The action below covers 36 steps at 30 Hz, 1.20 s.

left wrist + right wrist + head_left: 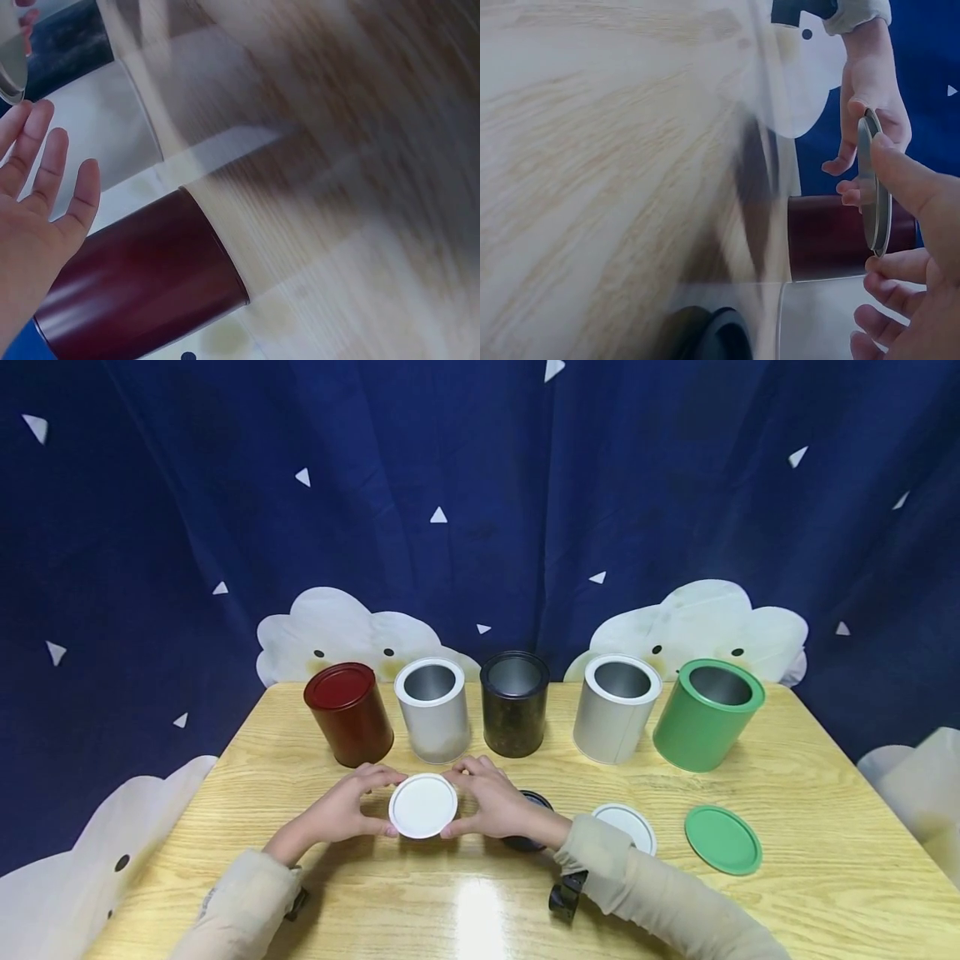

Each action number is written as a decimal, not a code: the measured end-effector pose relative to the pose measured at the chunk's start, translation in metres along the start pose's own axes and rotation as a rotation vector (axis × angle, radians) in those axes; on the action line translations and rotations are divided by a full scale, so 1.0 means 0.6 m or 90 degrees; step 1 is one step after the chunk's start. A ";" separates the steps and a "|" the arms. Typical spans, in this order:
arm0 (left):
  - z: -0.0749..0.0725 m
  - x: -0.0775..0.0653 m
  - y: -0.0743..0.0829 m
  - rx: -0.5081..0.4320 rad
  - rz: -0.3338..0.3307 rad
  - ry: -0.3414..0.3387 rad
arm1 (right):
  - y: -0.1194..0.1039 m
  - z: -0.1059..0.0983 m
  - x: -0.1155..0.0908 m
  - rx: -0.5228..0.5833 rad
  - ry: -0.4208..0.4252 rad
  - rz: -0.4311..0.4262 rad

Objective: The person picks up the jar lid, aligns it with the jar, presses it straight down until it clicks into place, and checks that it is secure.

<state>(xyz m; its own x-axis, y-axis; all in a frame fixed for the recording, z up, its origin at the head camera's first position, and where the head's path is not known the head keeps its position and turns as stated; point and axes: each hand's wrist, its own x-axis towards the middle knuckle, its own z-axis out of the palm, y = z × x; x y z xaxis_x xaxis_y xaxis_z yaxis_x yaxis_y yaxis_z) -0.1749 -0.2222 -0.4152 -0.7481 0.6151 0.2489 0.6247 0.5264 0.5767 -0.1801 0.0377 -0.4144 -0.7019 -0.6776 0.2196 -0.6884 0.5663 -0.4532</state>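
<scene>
A round white lid (423, 806) is held above the table between both hands. My left hand (352, 804) grips its left edge with thumb and fingertips. On the opposite edge, the thumb and fingers of my right hand (491, 799) pinch the rim. The right wrist view shows the lid (875, 184) edge-on, off the tabletop. Behind the hands stand a dark red can (352, 718) with its red lid on and an open white can (435, 718). Partly covered by my right wrist, a black lid (537, 799) lies on the table.
An open black can (514, 714), another open white can (611, 718) and an open green can (701, 727) continue the row at the back. A second white lid (633, 822), partly behind the right sleeve, and a green lid (723, 840) lie on the wooden table (825, 877).
</scene>
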 end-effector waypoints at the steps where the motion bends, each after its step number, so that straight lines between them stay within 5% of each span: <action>1: 0.000 0.000 0.001 -0.003 -0.003 0.006 | 0.001 0.000 0.000 0.001 0.005 -0.003; 16: 0.000 -0.001 0.014 -0.037 -0.013 0.073 | 0.007 -0.013 0.003 0.020 0.091 -0.053; 36: -0.019 0.024 0.040 -0.003 -0.001 0.118 | -0.003 -0.049 0.010 0.046 0.119 -0.030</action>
<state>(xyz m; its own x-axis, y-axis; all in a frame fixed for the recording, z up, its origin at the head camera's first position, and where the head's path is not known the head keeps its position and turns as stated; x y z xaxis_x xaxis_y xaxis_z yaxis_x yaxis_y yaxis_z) -0.1736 -0.2075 -0.3889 -0.7779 0.4955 0.3865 0.6226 0.5240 0.5812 -0.1886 0.0466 -0.3869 -0.6953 -0.5997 0.3961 -0.7114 0.4958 -0.4980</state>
